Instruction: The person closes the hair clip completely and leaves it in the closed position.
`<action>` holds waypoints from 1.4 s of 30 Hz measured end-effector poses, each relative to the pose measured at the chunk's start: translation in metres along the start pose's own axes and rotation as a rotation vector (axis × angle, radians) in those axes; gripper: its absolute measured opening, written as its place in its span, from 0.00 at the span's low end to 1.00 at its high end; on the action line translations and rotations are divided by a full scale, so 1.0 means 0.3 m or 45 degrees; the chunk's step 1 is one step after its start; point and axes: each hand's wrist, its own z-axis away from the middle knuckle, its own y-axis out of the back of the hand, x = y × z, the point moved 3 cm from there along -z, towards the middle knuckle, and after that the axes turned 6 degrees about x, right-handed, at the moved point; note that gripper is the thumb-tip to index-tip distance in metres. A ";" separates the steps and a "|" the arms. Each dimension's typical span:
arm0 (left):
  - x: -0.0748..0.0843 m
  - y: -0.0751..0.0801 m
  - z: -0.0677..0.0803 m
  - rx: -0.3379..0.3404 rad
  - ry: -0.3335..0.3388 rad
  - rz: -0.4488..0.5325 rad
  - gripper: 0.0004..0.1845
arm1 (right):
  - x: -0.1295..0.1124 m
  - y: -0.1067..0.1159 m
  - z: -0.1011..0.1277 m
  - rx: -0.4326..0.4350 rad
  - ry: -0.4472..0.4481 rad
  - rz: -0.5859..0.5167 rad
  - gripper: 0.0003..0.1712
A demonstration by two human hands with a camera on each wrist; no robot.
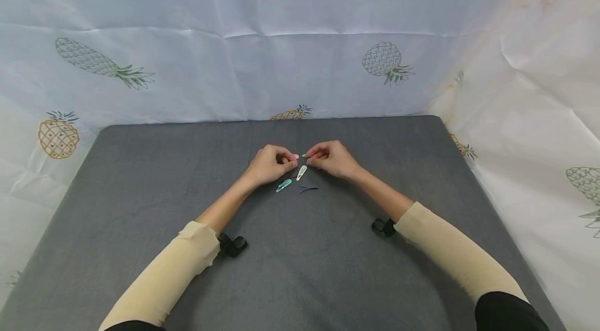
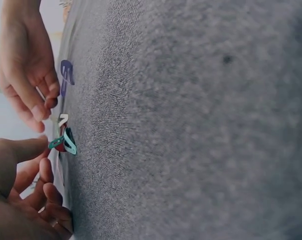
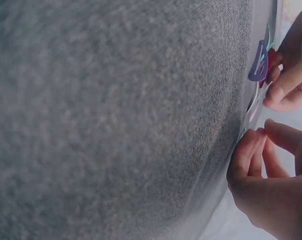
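Observation:
My left hand (image 1: 271, 164) pinches a small pink hair clip (image 1: 296, 156) at its index fingertip, most of it covered. Facing it, my right hand (image 1: 334, 159) pinches a green hair clip (image 1: 303, 155), of which only a short end shows. Between and below the hands lie a cream snap hair clip (image 1: 302, 172), a teal snap hair clip (image 1: 283, 185) and a purple snap hair clip (image 1: 308, 189). In the right wrist view the purple clip (image 3: 259, 61) is nearest. Something dark red (image 2: 59, 148) sits behind the teal clip (image 2: 69, 142) in the left wrist view.
A grey cloth-covered table (image 1: 300, 268) spreads under both arms. Behind it hangs a white curtain (image 1: 290, 71) printed with pineapples, continuing along the right side. Black camera mounts (image 1: 232, 245) are strapped at both wrists over beige sleeves.

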 end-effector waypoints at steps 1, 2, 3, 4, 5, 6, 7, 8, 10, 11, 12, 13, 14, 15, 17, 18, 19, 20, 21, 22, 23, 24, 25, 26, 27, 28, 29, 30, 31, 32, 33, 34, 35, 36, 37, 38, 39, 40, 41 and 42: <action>0.000 0.001 0.003 -0.002 -0.002 -0.002 0.06 | -0.002 -0.001 0.002 -0.003 0.006 0.008 0.11; 0.001 0.002 0.006 -0.005 -0.001 -0.004 0.05 | -0.003 -0.002 0.003 -0.005 0.012 0.014 0.11; 0.002 0.003 0.010 -0.009 -0.003 -0.005 0.05 | -0.005 -0.003 0.004 -0.007 0.014 0.016 0.11; 0.002 0.003 0.013 -0.011 -0.005 -0.007 0.05 | -0.006 -0.004 0.005 -0.009 0.013 0.017 0.11; 0.003 0.004 0.015 -0.014 -0.005 -0.007 0.05 | -0.007 -0.005 0.006 -0.011 0.015 0.019 0.11; 0.004 0.004 0.018 -0.017 -0.008 -0.004 0.05 | -0.010 -0.005 0.008 -0.015 0.016 0.022 0.11; 0.005 0.005 0.020 -0.020 -0.010 -0.001 0.05 | -0.011 -0.006 0.009 -0.018 0.019 0.023 0.11; 0.007 0.005 0.022 -0.022 -0.010 0.000 0.05 | -0.012 -0.006 0.009 -0.021 0.021 0.023 0.11; 0.008 0.007 0.026 -0.023 -0.012 0.000 0.06 | -0.012 -0.008 0.009 -0.030 0.032 0.027 0.11; 0.008 0.007 0.028 -0.025 -0.014 0.002 0.06 | -0.012 -0.008 0.010 -0.034 0.039 0.030 0.11; 0.008 0.007 0.030 -0.029 -0.016 0.004 0.06 | -0.011 -0.009 0.010 -0.039 0.046 0.034 0.11; 0.008 0.007 0.031 -0.034 -0.019 0.006 0.06 | -0.010 -0.009 0.010 -0.045 0.052 0.038 0.11; 0.007 0.006 0.032 -0.041 -0.025 0.007 0.06 | -0.009 -0.010 0.009 -0.051 0.060 0.044 0.11; 0.007 0.005 0.034 -0.047 -0.031 0.010 0.05 | -0.007 -0.010 0.009 -0.057 0.068 0.051 0.11; 0.006 0.004 0.036 -0.063 -0.043 0.018 0.05 | -0.004 -0.011 0.009 -0.067 0.077 0.063 0.10; 0.005 0.003 0.037 -0.069 -0.049 0.020 0.06 | -0.002 -0.013 0.008 -0.073 0.080 0.068 0.10; 0.005 0.002 0.038 -0.074 -0.055 0.021 0.05 | 0.000 -0.013 0.007 -0.078 0.082 0.072 0.10; 0.004 0.002 0.039 -0.078 -0.059 0.021 0.05 | 0.001 -0.014 0.007 -0.082 0.084 0.077 0.10; 0.004 0.002 0.040 -0.082 -0.059 0.023 0.06 | 0.002 -0.015 0.006 -0.086 0.086 0.079 0.09; 0.004 0.001 0.041 -0.085 -0.062 0.024 0.06 | 0.002 -0.015 0.005 -0.087 0.088 0.082 0.09; 0.004 0.001 0.041 -0.090 -0.063 0.024 0.06 | 0.003 -0.016 0.005 -0.088 0.090 0.086 0.09; 0.003 0.001 0.042 -0.095 -0.062 0.025 0.06 | 0.002 -0.017 0.004 -0.090 0.093 0.090 0.09; 0.004 0.001 0.044 -0.100 -0.061 0.027 0.06 | 0.003 -0.018 0.003 -0.092 0.095 0.095 0.09; 0.005 0.001 0.044 -0.105 -0.061 0.029 0.06 | 0.002 -0.019 0.002 -0.094 0.097 0.099 0.09; 0.005 0.001 0.045 -0.110 -0.061 0.029 0.06 | 0.002 -0.020 0.001 -0.095 0.098 0.100 0.09; 0.005 0.001 0.045 -0.114 -0.062 0.030 0.06 | 0.002 -0.021 0.000 -0.097 0.099 0.103 0.09; 0.006 0.001 0.047 -0.118 -0.060 0.034 0.07 | 0.001 -0.022 0.000 -0.098 0.097 0.104 0.09; 0.007 0.000 0.047 -0.121 -0.060 0.036 0.07 | 0.002 -0.022 -0.001 -0.100 0.094 0.105 0.09; 0.007 0.000 0.047 -0.122 -0.060 0.038 0.07 | 0.002 -0.023 -0.002 -0.101 0.091 0.105 0.09; 0.008 0.000 0.047 -0.124 -0.057 0.038 0.07 | 0.001 -0.024 -0.002 -0.101 0.088 0.106 0.09; 0.008 -0.001 0.047 -0.126 -0.056 0.038 0.07 | 0.002 -0.024 -0.003 -0.102 0.083 0.107 0.09; 0.008 -0.002 0.047 -0.126 -0.053 0.039 0.07 | 0.002 -0.025 -0.003 -0.102 0.080 0.110 0.09; 0.009 -0.002 0.048 -0.128 -0.050 0.038 0.07 | 0.003 -0.025 -0.004 -0.102 0.076 0.113 0.09; 0.010 -0.003 0.048 -0.129 -0.046 0.034 0.07 | 0.003 -0.025 -0.004 -0.103 0.072 0.117 0.09; 0.009 -0.004 0.048 -0.131 -0.040 0.032 0.07 | 0.004 -0.026 -0.006 -0.106 0.072 0.120 0.09; 0.010 -0.004 0.049 -0.131 -0.036 0.030 0.07 | 0.004 -0.027 -0.006 -0.107 0.072 0.125 0.09; 0.010 -0.005 0.050 -0.133 -0.035 0.029 0.07 | 0.004 -0.027 -0.007 -0.109 0.071 0.130 0.09; 0.011 -0.005 0.051 -0.135 -0.032 0.029 0.07 | 0.004 -0.027 -0.007 -0.112 0.072 0.135 0.08; 0.011 -0.006 0.053 -0.138 -0.031 0.030 0.07 | 0.004 -0.027 -0.008 -0.116 0.072 0.138 0.08; 0.011 -0.006 0.054 -0.139 -0.029 0.030 0.07 | 0.003 -0.027 -0.008 -0.119 0.072 0.141 0.08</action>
